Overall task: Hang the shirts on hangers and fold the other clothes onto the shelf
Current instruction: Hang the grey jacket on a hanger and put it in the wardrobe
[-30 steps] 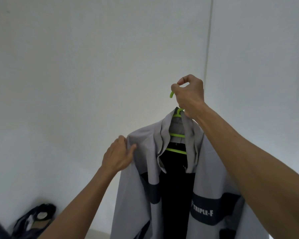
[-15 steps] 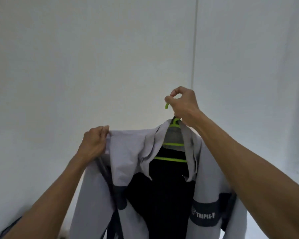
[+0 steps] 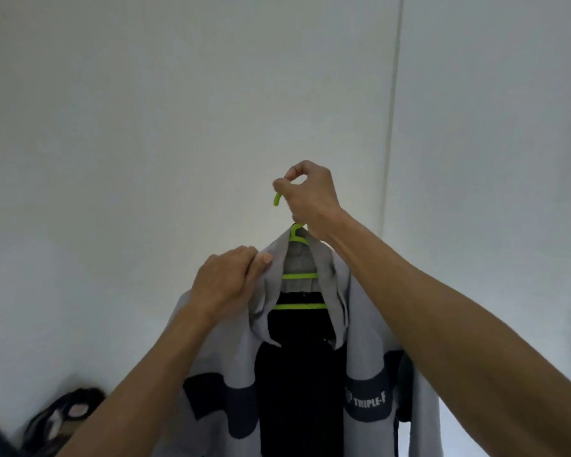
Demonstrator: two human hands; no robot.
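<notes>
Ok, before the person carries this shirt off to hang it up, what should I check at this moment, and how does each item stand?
1. Right hand grips the hook of the green hanger: ok.
2. Grey shirt sits over both hanger arms: cannot tell, the cloth hides the arms' ends.
3. Left hand pinches the shirt near the collar: ok.
4. Collar lies flat and even: not ok, the left side is bunched under the fingers.
5. Hook tip is free to catch a rail: ok, it pokes out beside the right hand.
6. A rail is within reach: cannot tell, only a white wall shows.
</notes>
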